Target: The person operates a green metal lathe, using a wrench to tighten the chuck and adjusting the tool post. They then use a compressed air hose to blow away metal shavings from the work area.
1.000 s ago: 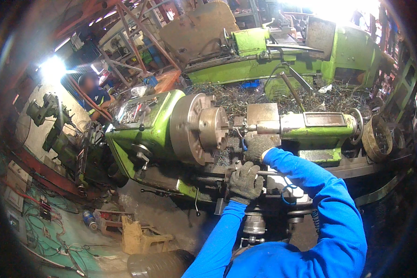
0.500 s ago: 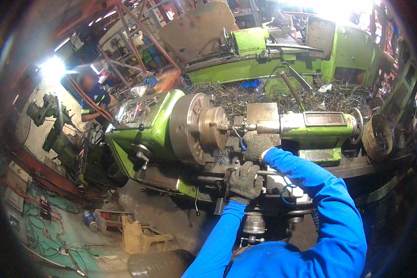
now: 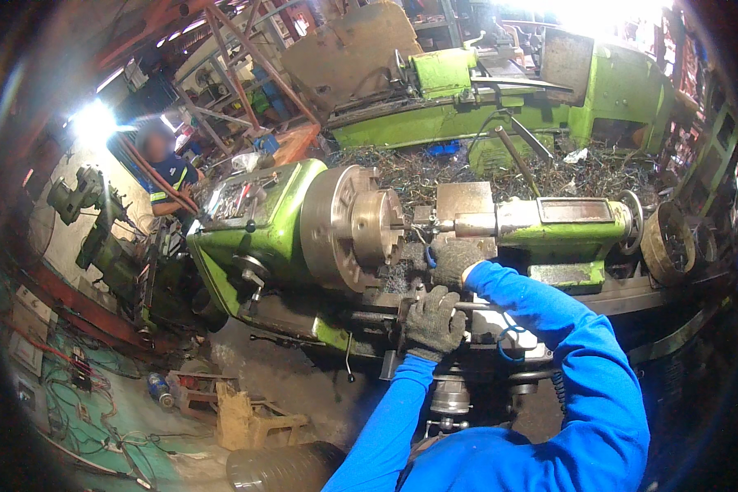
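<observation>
My left hand [image 3: 433,325], in a dark grey knitted glove, is closed over a handle at the front of the lathe carriage; its fingers hide most of the handle. Farther forward and to the right, my right hand [image 3: 459,261], gloved alike, is bent over the tool slide just below the tailstock quill [image 3: 475,224]. Its fingers are mostly hidden, with a small blue piece [image 3: 429,256] at their tips. Left of that hand is the big steel chuck [image 3: 330,225], with a round metal part [image 3: 375,226] at its face. Metal shavings [image 3: 396,279] lie beneath the part.
The green headstock [image 3: 280,217] carries small tools on top. To the right stand the green tailstock [image 3: 562,230] and a round bin [image 3: 666,244]. Heaped shavings [image 3: 615,174] lie behind, before another green machine [image 3: 451,123]. A co-worker [image 3: 168,176] stands far left; cables [image 3: 82,410] cross the floor.
The part at the chuck face shows a different side, as though turned. The co-worker has shifted slightly to the right. Both my hands stay in place.
</observation>
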The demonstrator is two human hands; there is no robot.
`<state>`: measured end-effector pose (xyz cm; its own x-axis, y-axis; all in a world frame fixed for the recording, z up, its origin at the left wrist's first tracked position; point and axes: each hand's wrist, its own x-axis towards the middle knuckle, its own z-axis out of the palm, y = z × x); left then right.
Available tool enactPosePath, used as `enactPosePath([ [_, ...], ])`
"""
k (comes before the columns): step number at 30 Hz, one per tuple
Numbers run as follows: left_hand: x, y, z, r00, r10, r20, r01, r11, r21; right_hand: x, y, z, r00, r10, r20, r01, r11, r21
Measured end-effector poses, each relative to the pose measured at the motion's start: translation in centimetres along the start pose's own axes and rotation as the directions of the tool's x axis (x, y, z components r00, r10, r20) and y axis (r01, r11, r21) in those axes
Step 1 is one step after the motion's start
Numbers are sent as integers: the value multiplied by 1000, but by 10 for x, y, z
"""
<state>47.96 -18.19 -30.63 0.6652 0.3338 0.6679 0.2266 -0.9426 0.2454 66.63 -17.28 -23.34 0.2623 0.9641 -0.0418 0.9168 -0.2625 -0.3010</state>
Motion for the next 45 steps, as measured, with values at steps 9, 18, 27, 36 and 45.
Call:
enactPosePath([
  [9, 2, 3, -1, 999, -20, -32, 18, 998, -60, 0, 3, 3, 1000, 6, -17, -5, 999, 32],
  [18, 4, 4, 0, 999, -16, -37, 14, 998, -57, 5, 11, 13, 998, 17, -56, -16, 1000, 14],
  [27, 0, 0, 3, 1000, 4, -14, -5, 1000, -17, 1, 5, 6, 1000, 23, -17, -23, 1000, -13],
  [36, 4, 6, -1, 999, -21, -32, 19, 998, -60, 1, 6, 7, 996, -46, -75, 49, 998, 44],
  [45, 1, 1, 2, 1000, 1, -16, -1, 1000, -12, 1, 6, 6, 999, -7, -52, 7, 1000, -2],
])
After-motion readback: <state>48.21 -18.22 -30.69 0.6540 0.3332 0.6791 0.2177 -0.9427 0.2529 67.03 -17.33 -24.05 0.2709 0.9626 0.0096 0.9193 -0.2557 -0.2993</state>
